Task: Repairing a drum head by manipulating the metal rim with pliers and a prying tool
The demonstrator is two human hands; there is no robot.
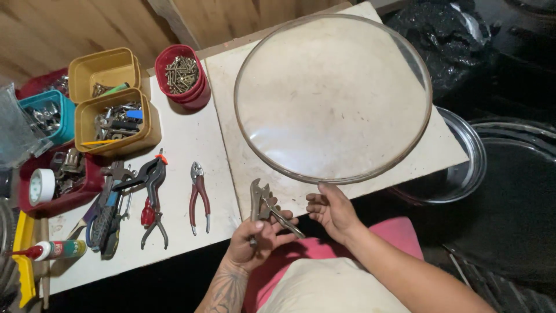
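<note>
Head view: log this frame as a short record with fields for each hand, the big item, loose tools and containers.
left hand: grips locking pliers by the handles, jaws up
right hand: open, fingers curled, beside the pliers near the lid rim
glass lid: large, round, lying on the white table
loose tools: red pliers, black clamp, glue bottle, tape roll
containers: red cup of screws, two yellow tubs, teal tub

White worktable [191, 139] against wood-panelled wall [52, 29], dim surroundings.
</note>
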